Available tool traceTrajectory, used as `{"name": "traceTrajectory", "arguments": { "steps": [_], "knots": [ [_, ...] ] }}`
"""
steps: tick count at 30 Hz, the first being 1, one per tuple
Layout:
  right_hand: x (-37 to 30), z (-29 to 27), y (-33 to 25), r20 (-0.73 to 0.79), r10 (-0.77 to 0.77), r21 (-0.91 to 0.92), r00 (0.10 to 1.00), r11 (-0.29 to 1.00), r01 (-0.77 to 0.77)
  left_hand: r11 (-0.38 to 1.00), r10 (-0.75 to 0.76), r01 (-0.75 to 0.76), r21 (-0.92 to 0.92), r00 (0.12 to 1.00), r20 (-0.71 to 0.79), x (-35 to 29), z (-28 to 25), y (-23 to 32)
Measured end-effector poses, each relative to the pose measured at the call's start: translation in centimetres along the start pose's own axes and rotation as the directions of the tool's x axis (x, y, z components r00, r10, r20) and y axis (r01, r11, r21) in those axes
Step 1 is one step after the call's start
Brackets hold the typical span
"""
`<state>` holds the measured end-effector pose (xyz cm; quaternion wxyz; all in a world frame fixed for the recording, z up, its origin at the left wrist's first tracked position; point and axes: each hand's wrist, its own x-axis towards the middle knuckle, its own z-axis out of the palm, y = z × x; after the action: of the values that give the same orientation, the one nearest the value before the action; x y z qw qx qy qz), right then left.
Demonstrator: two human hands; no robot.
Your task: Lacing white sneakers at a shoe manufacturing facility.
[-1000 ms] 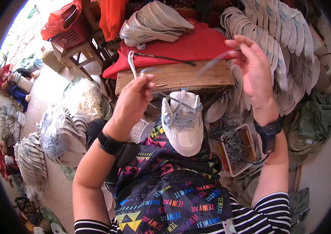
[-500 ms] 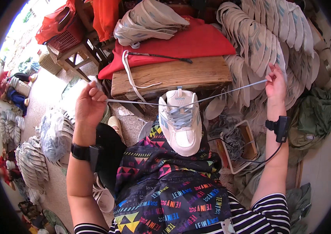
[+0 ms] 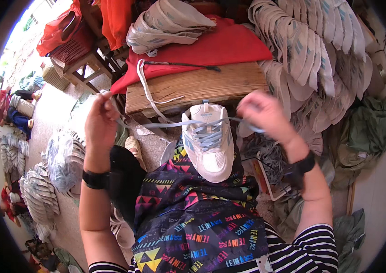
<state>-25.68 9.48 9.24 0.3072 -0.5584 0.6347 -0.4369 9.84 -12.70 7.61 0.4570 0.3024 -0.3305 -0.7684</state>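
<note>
While the left hand (image 3: pixel 101 122) is pinching the lace (image 3: pixel 178 124), the right hand (image 3: pixel 269 117), grip unclear, is nearing frame centre, apparently easing its pull.

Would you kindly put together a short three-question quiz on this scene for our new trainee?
1. Multiple choice: what colour is the lace threaded through the white sneaker?
a) red
b) grey-blue
c) black

2. True or false: the sneaker's toe points toward the patterned apron.

3. Short answer: on which side of the sneaker, as seen in the picture, does the tangle of grey laces lie?

Key: 1. b, grey-blue. 2. True. 3. The right side.
</note>
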Motion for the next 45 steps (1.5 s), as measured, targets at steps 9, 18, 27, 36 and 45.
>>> {"name": "traceTrajectory", "arguments": {
  "steps": [9,18,27,36,45],
  "knots": [
    [1.1,3.6,0.0,0.335,-0.099,-0.435,0.937,0.866,0.247,0.973,-0.041,0.015,0.229,0.993,0.11,-3.6,4.0,-2.6],
    [-0.8,5.3,1.2,0.254,-0.609,-0.694,0.751,0.426,0.58,0.975,-0.035,0.037,0.217,0.999,-0.01,-3.9,1.9,-1.0],
    [-1.7,5.1,1.4,-0.13,-0.152,-0.346,0.98,0.933,0.099,0.947,0.238,-0.167,0.274,0.938,-0.252,-2.1,-0.1,1.9],
    [-1.1,5.4,2.1,-0.058,-0.012,-0.344,0.998,0.939,-0.009,0.847,-0.072,-0.042,0.53,0.979,0.191,-4.8,5.8,-8.3],
    [-1.3,3.9,2.7,0.259,0.293,-0.176,0.92,0.951,-0.253,0.779,-0.189,-0.014,0.627,0.948,0.257,-5.1,6.0,-11.9]
  ]
}}
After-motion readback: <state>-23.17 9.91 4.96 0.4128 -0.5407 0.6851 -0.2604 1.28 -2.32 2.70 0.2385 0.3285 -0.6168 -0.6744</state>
